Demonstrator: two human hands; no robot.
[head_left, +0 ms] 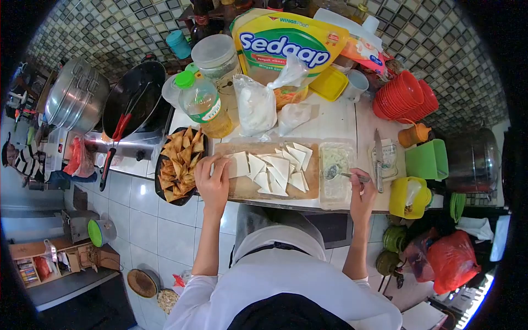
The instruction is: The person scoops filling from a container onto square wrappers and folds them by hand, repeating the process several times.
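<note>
My left hand (213,175) is closed with bent fingers on the left edge of a square white pastry wrapper (238,164). That wrapper lies at the left end of a wooden cutting board (234,190). Several white folded pastry triangles (276,169) are piled on the middle and right of the board. My right hand (361,193) grips the handle of a metal spoon (352,175). Its bowl rests in pale, creamy filling (336,155) inside a clear rectangular container (335,201), right beside the board.
A black tray (175,198) of browned triangles stands left of the board. Behind are an oil bottle (206,110), a bag of white powder (254,107) and a yellow Sedaap pack (289,47). A knife (379,159) lies right of the container. A wok (135,99) sits on the stove.
</note>
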